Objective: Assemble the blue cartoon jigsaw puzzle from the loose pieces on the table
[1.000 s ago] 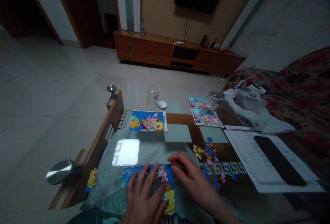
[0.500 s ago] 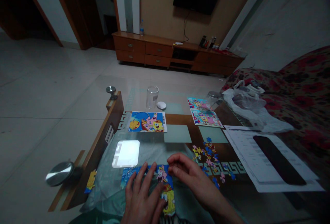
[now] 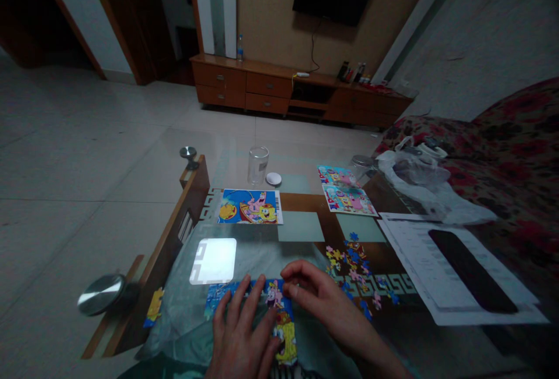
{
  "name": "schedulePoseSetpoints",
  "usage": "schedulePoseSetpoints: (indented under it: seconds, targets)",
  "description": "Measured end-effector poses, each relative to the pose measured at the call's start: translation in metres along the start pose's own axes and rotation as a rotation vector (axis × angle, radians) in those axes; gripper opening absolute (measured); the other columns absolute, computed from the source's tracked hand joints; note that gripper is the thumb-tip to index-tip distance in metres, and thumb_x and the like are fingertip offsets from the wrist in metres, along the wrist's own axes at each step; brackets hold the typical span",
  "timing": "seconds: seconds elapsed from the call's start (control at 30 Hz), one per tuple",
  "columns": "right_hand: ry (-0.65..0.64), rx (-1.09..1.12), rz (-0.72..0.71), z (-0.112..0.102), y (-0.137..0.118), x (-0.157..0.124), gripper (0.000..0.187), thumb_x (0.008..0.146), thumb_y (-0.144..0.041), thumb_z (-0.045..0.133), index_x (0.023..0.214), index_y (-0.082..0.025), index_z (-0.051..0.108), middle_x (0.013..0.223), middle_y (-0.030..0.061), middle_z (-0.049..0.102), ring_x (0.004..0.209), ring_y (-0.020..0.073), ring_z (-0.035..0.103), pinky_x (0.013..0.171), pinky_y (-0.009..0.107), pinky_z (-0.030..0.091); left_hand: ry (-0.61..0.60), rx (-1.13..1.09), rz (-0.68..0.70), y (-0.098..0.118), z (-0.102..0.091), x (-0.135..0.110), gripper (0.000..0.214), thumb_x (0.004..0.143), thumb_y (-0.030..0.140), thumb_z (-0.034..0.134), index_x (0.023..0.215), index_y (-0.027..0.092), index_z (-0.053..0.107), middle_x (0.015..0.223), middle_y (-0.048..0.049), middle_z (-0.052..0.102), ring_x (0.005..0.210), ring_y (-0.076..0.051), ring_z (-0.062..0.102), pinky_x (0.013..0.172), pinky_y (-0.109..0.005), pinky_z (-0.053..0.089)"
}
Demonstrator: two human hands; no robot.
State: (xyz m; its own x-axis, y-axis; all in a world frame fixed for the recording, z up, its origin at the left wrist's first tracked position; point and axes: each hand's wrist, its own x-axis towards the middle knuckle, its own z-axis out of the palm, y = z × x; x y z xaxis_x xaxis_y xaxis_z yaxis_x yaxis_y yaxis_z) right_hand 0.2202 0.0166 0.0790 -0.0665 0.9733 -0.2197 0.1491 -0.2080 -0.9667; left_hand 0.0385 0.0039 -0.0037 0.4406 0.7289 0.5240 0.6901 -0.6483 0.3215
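A partly assembled jigsaw puzzle [image 3: 286,341] with blue, pink and yellow cartoon figures lies on the glass table at the near edge. My left hand [image 3: 244,326] rests across it, palm down, fingers spread and covering its middle. At the puzzle's upper right corner is my right hand [image 3: 312,294], its fingers curled and pressed together; whatever is between the fingertips is hidden. Loose puzzle pieces [image 3: 353,257] lie scattered to the right of that hand. Beyond the puzzle sits a picture card [image 3: 250,206] with a similar blue, pink and yellow scene.
A glass jar [image 3: 258,165] and a white lid [image 3: 273,179] stand farther back. Two more picture cards [image 3: 349,199] lie to the right, near papers [image 3: 414,274] with a black phone [image 3: 471,268] on top. A plastic bag [image 3: 423,181] drapes over the right edge.
My right hand has shifted very slightly left against the puzzle's upper right corner. My left hand stays where it was.
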Motion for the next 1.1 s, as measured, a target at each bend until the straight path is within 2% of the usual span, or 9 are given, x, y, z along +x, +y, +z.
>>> schedulePoseSetpoints:
  seconds: [0.43,0.6,0.77,0.9,1.1]
  targets:
    - [0.034,0.008,0.007,0.003,0.004,0.003,0.020,0.082,-0.011,0.056,0.098,-0.023,0.061,0.095,0.0043,0.064,0.093,0.0236,0.062,0.083,0.039,0.051,-0.005,0.011,0.010,-0.001,0.000,0.000,0.022,0.088,0.029,0.053,0.108,0.030,0.062,0.139,-0.0080,0.050,0.132,-0.031,0.036,0.101,-0.050,0.026]
    - [0.074,-0.097,-0.057,0.012,0.008,0.004,0.022,0.079,-0.008,0.054,0.094,-0.022,0.060,0.096,0.0034,0.059,0.090,0.0209,0.061,0.073,0.033,0.051,0.015,0.031,0.010,-0.001,0.001,0.000,0.020,0.086,0.033,0.058,0.104,0.029,0.064,0.136,-0.0090,0.053,0.130,-0.031,0.039,0.101,-0.048,0.026]
    - [0.094,-0.313,-0.140,0.026,0.009,0.002,0.029,0.075,0.001,0.049,0.090,-0.021,0.059,0.095,0.0024,0.055,0.087,0.0182,0.059,0.074,0.030,0.049,-0.015,0.076,0.037,-0.003,0.000,-0.001,0.031,0.083,0.024,0.056,0.113,0.031,0.061,0.138,-0.0076,0.051,0.132,-0.029,0.037,0.103,-0.047,0.026]
    - [0.120,-0.434,-0.207,0.035,0.015,0.001,0.034,0.072,0.005,0.046,0.091,-0.021,0.058,0.095,0.0038,0.055,0.088,0.0197,0.057,0.076,0.032,0.048,0.014,0.068,0.028,-0.002,0.002,0.000,0.026,0.084,0.031,0.057,0.109,0.031,0.063,0.135,-0.0079,0.053,0.130,-0.029,0.039,0.102,-0.046,0.026]
    - [0.148,-0.471,-0.257,0.038,0.018,0.001,0.033,0.074,0.004,0.044,0.090,-0.021,0.057,0.093,0.0044,0.055,0.087,0.0204,0.057,0.076,0.033,0.048,0.057,0.098,0.026,-0.002,0.006,0.000,0.025,0.081,0.040,0.062,0.105,0.031,0.064,0.131,-0.0073,0.057,0.126,-0.030,0.043,0.102,-0.046,0.025]
